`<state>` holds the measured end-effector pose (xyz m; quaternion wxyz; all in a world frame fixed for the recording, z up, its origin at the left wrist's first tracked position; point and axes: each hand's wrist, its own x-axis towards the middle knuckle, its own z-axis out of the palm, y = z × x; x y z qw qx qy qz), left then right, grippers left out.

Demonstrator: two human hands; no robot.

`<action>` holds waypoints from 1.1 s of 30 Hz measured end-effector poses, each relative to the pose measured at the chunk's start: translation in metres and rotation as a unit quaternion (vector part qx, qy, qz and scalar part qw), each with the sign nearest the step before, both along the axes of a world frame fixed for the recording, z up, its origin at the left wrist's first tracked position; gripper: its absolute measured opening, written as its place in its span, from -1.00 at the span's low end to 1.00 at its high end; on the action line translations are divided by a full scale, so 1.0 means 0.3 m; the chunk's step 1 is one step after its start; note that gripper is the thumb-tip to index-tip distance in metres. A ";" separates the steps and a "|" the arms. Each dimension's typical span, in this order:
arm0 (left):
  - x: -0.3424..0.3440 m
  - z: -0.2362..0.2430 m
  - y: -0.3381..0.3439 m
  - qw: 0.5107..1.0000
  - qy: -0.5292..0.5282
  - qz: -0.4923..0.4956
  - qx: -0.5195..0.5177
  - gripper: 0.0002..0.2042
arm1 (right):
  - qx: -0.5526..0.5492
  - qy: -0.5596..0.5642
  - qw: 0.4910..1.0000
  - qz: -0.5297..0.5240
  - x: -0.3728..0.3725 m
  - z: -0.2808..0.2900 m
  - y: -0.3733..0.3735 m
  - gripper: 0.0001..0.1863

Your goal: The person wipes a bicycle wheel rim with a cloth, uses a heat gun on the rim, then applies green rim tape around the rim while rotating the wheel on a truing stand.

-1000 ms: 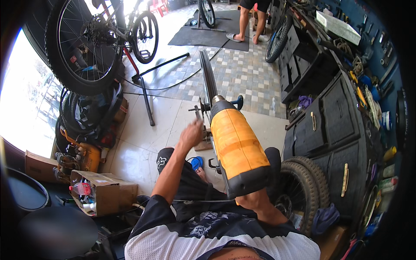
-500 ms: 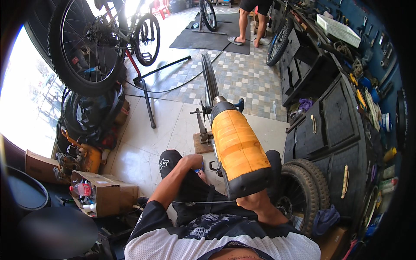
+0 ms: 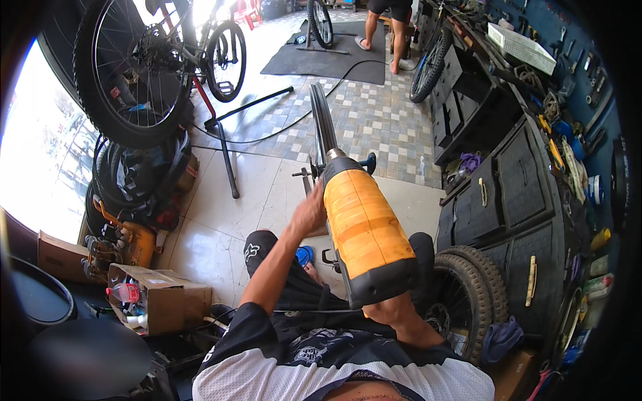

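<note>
A yellow-and-black power tool (image 3: 364, 227) with a metal nozzle lies at the middle of the head view, pointing forward along a narrow wheel (image 3: 321, 117) held upright in a metal stand (image 3: 305, 184). My right hand (image 3: 391, 307) grips the tool from below at its rear, mostly under the black housing. My left hand (image 3: 311, 206) is beside the tool's front left side, close to the wheel and stand; its fingers are partly hidden and smeared. Below, a blue sandal (image 3: 305, 254) shows on my foot.
Bicycles (image 3: 134, 73) and stand legs (image 3: 231, 164) are at left, with a compressor (image 3: 137, 244) and cardboard box (image 3: 177, 301). Black drawers (image 3: 495, 207), tyres (image 3: 488, 274) and a tool wall (image 3: 582, 60) line the right. A co-worker's legs (image 3: 398, 43) stand on a mat (image 3: 287, 63) behind.
My left hand dropped toward my knee half a second ago and is now raised again beside the tool's front. The co-worker's feet have shifted. My right hand stays in place.
</note>
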<state>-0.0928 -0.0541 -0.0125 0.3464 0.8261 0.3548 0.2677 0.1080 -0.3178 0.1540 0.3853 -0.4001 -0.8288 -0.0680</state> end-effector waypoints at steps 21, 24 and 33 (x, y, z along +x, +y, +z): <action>-0.010 -0.053 0.026 0.997 -0.068 -0.027 -0.023 -0.19 | -0.020 0.025 0.999 -0.003 -0.013 -0.019 -0.009 -0.59; -0.101 -0.366 -0.130 0.963 0.215 -0.135 0.086 -0.26 | -0.026 0.009 0.998 -0.062 -0.009 0.041 -0.010 -0.58; -0.192 -0.429 -0.172 0.980 0.198 0.007 -0.026 -0.72 | 0.017 0.001 1.000 0.000 0.010 0.006 -0.009 -0.53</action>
